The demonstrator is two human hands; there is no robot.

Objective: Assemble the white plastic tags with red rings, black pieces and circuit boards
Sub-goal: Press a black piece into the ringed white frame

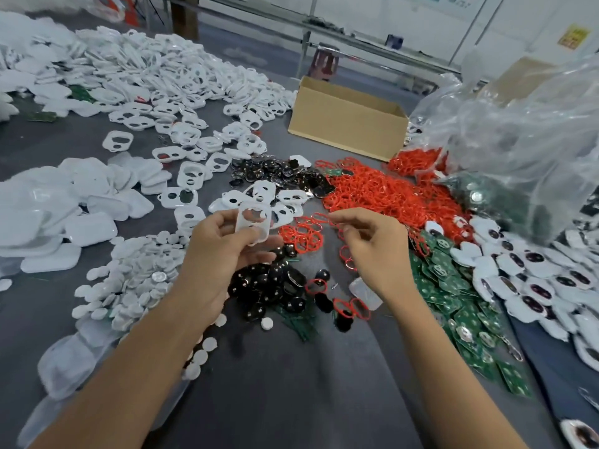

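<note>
Taking the far edge of the grey table (291, 400) as twelve o'clock, we see the left hand (223, 244) near the middle. Its thumb and fingers curl round a white tag (254, 223), held tilted above the table. The tag's lower edge is hidden behind the fingers, and blur softens its two openings. Just toward three o'clock, the right hand (372, 244) pinches a red ring (324, 218) between thumb and forefinger. The ring shows only as a thin smeared line, and we cannot make out exactly where the fingertips meet it. Tag and ring stay apart. Below the left hand, toward six o'clock, lies a pile of black pieces (269, 283), partly covered by the wrist. A heap of red rings (382, 192) spreads toward two o'clock. Green circuit boards (453, 286) run toward four o'clock, beside tags with dark centres (534, 280) that the right edge cuts off. A clear plastic bag (518, 140) at two o'clock veils dark green contents we cannot identify. The cardboard box (346, 124) at one o'clock shows only its walls, and we cannot see its inside. The heap of white tags (146, 76) at eleven o'clock runs out of view. The white discs (136, 273) at eight o'clock sit partly behind the left forearm.
</note>
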